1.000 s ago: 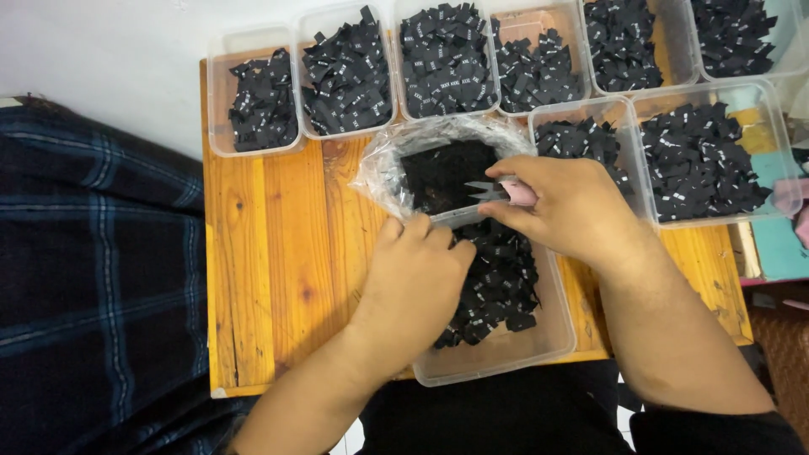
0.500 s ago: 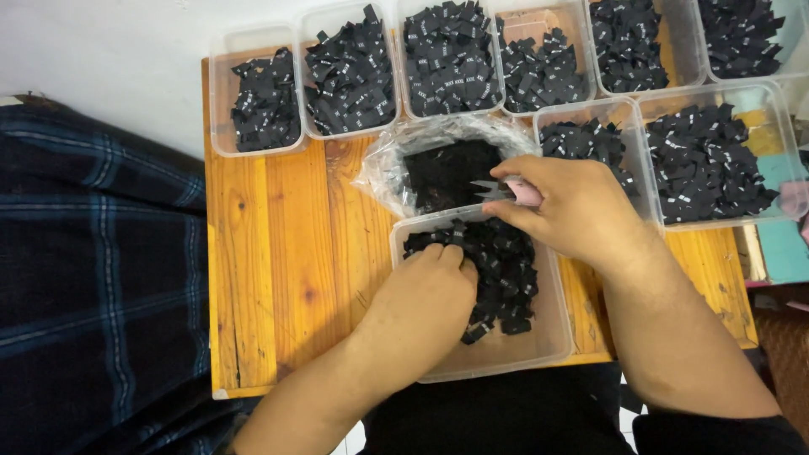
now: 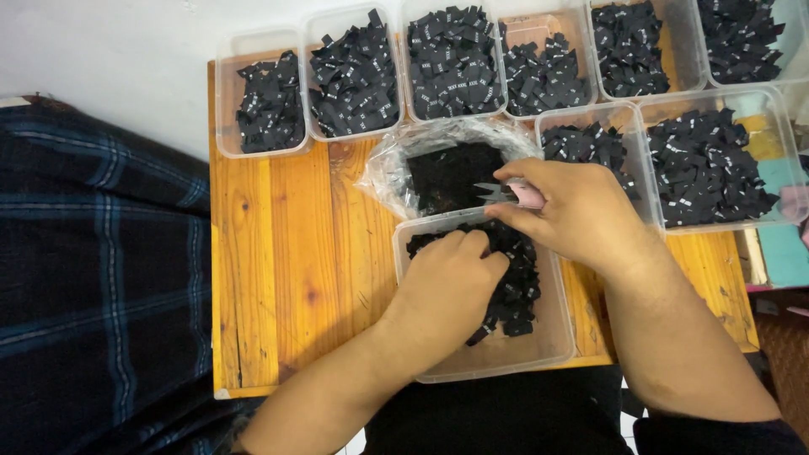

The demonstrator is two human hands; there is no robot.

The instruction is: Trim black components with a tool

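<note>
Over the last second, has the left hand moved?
Yes. The left hand slid toward the person, from the plastic bag down into the near tub of black labels.

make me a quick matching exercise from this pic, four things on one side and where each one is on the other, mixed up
Things:
1. left hand
2. right hand
3. clear plastic bag
4. plaid cloth

Places:
A. left of the wooden board
B. holding small snips with a pink handle
C. in the near tub, on the black labels
D. between the near tub and the far row of tubs

Pairs: 1-C, 2-B, 3-D, 4-A
</note>
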